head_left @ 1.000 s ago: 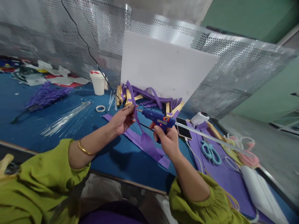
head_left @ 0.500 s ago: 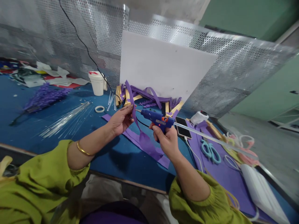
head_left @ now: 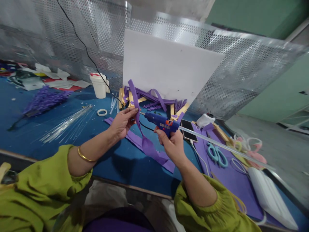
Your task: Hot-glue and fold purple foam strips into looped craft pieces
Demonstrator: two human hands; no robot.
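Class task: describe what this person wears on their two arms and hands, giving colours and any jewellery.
Both arms wear loose olive-green sleeves, gathered and pushed up near the elbows. The left hand has a thin gold bangle on the forearm. The right hand is bare, with no glove or jewellery visible.

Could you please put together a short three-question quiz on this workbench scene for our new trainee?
1. True or false: the right hand holds the blue glue gun with its nozzle pointing toward the purple strip.
2. Which item lies on the purple sheet to the right of the glue gun? A) a hammer B) the teal scissors C) a paint roller
3. Fill in: the left hand pinches the purple strip, and the white ____ stands farther back, near the perforated metal screen.

Key: 1 true; 2 B; 3 cup.
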